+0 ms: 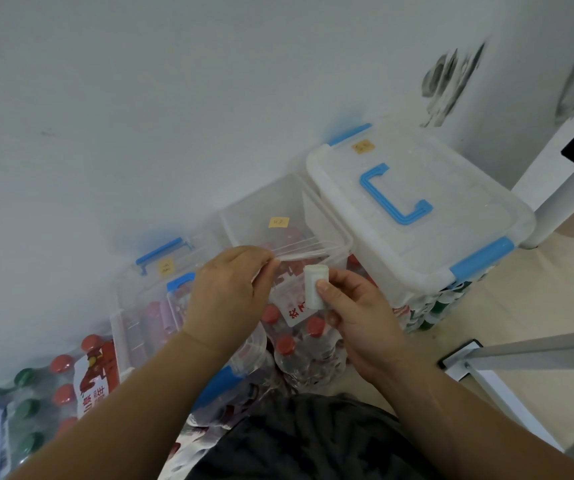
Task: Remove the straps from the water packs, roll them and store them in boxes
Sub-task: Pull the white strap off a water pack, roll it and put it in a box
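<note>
Pinching the free length of a clear strap (pixel 308 250) in the left grip (pixel 230 289), fingers curled round it, in the middle of the scene. Clenching the right grip (pixel 354 317) on a white roll (pixel 313 289) of wound strap, thumb pressed against its near side, just right of the left grip. Seems to run from the left grip out to the far right and curve back toward the roll, close to the rim of an open clear box (pixel 244 209); cannot tell exactly where strap meets roll.

Working above a water pack (pixel 299 355) with red caps on the floor (pixel 486 306), with a latched box (pixel 129 299) to the left and a lidded box (pixel 469 209) with a blue handle to the far right.

Probably midway through rolling, so several ways to lose it:
- Easing the pinch on the left: would likely let the slick film go slack and the outer turns spring loose.
- Relaxing the thumb on the right: could drop the roll among the bottles below.
- Feeding the strap in twisted: would probably wind unevenly and skew off one end.
- Swinging the loop too far: might snag the open box's rim.
- Dropping it in the box with the tail untucked: likely to uncoil there.
</note>
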`<state>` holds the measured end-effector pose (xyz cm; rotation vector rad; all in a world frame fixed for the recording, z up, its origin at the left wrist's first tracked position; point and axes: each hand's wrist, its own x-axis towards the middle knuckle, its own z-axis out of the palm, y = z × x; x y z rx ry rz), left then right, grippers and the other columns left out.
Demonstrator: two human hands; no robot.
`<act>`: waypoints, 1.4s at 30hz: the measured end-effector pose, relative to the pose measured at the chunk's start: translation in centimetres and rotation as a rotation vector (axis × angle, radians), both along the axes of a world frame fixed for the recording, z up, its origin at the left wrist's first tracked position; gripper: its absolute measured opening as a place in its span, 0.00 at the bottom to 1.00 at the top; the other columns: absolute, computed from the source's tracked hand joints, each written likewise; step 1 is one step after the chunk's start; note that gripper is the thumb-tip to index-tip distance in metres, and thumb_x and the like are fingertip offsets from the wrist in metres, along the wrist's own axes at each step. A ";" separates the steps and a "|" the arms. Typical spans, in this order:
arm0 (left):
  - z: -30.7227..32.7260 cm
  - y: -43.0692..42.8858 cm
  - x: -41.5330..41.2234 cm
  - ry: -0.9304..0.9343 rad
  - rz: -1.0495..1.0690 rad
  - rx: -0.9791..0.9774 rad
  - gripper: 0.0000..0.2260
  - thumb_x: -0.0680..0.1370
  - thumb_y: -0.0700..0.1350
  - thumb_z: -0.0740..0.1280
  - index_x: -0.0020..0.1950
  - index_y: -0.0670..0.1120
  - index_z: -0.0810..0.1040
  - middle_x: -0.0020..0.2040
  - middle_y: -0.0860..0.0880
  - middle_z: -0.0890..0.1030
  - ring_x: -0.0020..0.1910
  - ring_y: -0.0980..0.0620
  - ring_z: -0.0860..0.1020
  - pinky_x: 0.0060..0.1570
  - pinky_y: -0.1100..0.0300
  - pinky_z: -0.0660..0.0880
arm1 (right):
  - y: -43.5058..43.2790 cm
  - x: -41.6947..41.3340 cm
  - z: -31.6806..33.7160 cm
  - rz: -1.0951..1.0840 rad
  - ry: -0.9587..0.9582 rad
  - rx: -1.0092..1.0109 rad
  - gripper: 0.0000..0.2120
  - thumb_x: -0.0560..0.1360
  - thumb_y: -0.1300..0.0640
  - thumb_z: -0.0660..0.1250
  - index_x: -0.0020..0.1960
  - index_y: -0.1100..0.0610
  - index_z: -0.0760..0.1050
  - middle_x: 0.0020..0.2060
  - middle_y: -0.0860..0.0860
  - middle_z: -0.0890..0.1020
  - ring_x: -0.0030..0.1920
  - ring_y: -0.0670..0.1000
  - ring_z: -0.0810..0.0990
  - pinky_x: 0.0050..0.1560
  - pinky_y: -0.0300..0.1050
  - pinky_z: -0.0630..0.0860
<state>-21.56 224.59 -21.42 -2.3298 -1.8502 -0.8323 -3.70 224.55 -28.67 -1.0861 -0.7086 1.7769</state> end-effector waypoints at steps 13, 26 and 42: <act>0.7 -0.4 -0.1 0.065 -0.064 0.028 0.15 0.79 0.49 0.63 0.46 0.40 0.84 0.42 0.44 0.86 0.39 0.47 0.84 0.43 0.56 0.80 | 0.0 -2.0 1.1 -0.114 -0.327 0.047 0.07 0.76 0.50 0.74 0.52 0.50 0.82 0.44 0.47 0.88 0.46 0.47 0.87 0.51 0.53 0.86; 5.3 1.7 -1.5 -0.006 0.084 0.166 0.05 0.79 0.41 0.70 0.46 0.40 0.84 0.41 0.46 0.86 0.39 0.48 0.83 0.45 0.64 0.74 | -0.1 -2.5 1.0 -0.158 -0.369 0.036 0.02 0.76 0.49 0.73 0.46 0.44 0.80 0.41 0.43 0.86 0.45 0.44 0.85 0.51 0.57 0.85; 6.9 -5.0 -5.9 0.007 0.062 0.227 0.11 0.78 0.46 0.68 0.53 0.40 0.84 0.51 0.45 0.86 0.49 0.55 0.80 0.56 0.65 0.74 | -1.5 -3.2 2.0 -0.209 -0.360 -0.003 0.07 0.76 0.51 0.73 0.54 0.51 0.82 0.49 0.48 0.87 0.51 0.50 0.86 0.51 0.49 0.83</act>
